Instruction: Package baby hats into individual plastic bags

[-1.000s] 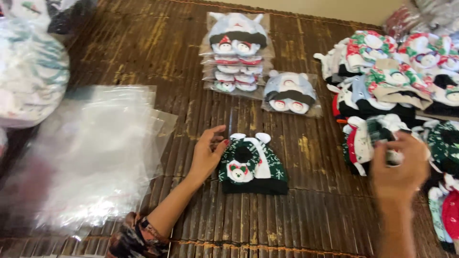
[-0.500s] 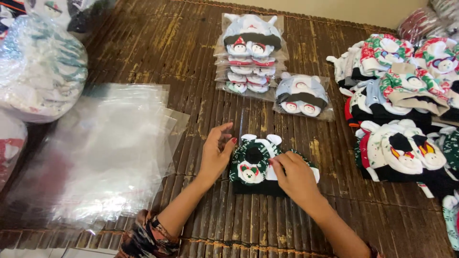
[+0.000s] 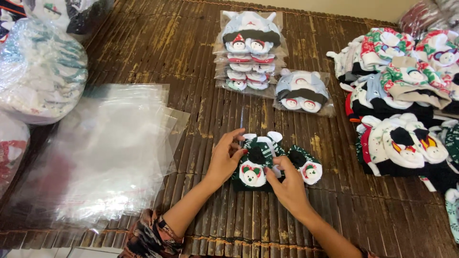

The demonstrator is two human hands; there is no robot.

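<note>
Two hands work the green socks [image 3: 275, 165]: my left hand [image 3: 224, 160] pinches their left edge, right hand [image 3: 287, 186] presses the middle. Folding, I judge; clear bags [image 3: 95, 153] lie left.

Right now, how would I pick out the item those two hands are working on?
On the brown slatted mat, look between the clear bags and the loose knitted pile. Both the left hand and right hand touch a dark green knitted set. Unlike the grey bagged sets above, it is unwrapped.
</note>
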